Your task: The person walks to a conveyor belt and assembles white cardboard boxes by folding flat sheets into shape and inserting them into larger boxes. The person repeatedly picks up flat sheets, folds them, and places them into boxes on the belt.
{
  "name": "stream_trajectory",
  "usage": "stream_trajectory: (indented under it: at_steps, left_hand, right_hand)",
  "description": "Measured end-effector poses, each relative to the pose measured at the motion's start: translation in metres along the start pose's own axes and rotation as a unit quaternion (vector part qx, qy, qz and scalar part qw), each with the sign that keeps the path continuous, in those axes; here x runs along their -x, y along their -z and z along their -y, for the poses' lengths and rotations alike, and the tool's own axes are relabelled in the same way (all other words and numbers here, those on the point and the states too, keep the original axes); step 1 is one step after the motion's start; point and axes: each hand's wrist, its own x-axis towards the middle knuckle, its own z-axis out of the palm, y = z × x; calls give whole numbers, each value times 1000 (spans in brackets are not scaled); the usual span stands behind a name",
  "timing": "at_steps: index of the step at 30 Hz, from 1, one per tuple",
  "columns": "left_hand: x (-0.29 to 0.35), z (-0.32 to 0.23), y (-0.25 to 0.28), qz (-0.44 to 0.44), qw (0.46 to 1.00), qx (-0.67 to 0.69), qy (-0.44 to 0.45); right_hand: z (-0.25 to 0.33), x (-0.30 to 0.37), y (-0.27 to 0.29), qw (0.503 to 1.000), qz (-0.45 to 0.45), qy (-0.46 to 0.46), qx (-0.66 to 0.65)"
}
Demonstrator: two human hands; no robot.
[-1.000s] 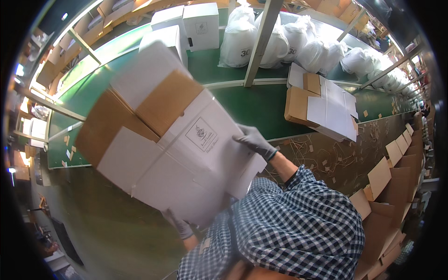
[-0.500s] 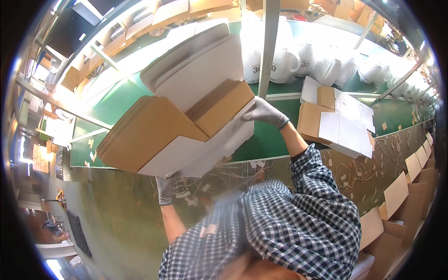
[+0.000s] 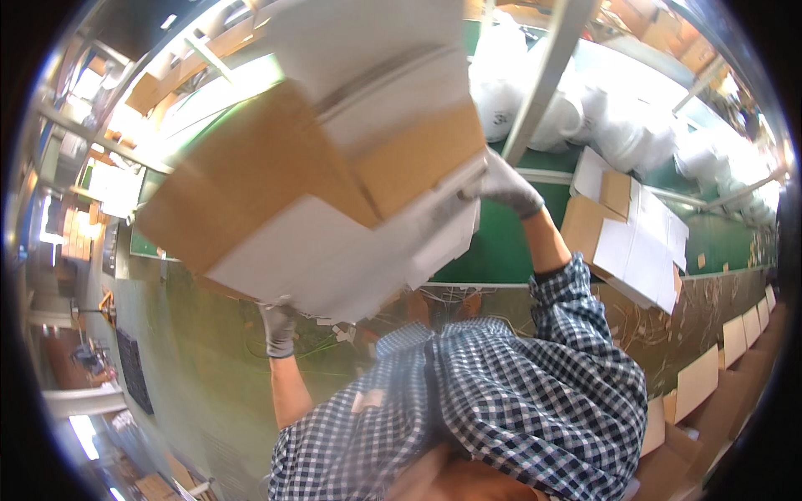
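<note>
A large stack of flat cardboard box blanks (image 3: 259,167), brown and white, is tilted up between my two gloved hands above the green bench. My left hand (image 3: 278,326), in a grey glove, closes on the near left edge of the stack; part of its fingers is hidden under the cardboard. At the right end, my right hand (image 3: 504,185) grips the stack's edge with its fingers wrapped over the white layers. The blanks are blurred by motion. A second pile of folded white and brown blanks (image 3: 639,242) lies on the bench to the right.
The green bench (image 3: 493,250) runs across in front of me, with a white metal post (image 3: 551,79) rising from it. White plastic bags (image 3: 622,125) line its far side. Opened brown cartons (image 3: 697,376) stand in a row at right. Straps and scraps litter the floor.
Both hands have lifted the stack of blanks higher and nearer, and it now looks larger and tilted. My left hand has moved left, my right hand to the right.
</note>
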Motion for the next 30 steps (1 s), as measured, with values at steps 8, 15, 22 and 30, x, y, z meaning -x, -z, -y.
stream_trajectory:
  at_steps: [8,15,22,30]
  left_hand:
    - [13,-29,7,-40,982,-120,-137]
    - [91,-5,-67,-100,901,332,260]
    - [131,51,-103,-205,694,498,477]
    - [153,124,-58,-26,745,269,610]
  right_hand:
    - [-20,-8,-47,979,-144,-51,137]
    - [83,-124,-82,962,128,-52,238]
    - [-46,-129,-166,763,284,-175,553]
    - [-100,53,-174,801,258,-159,516]
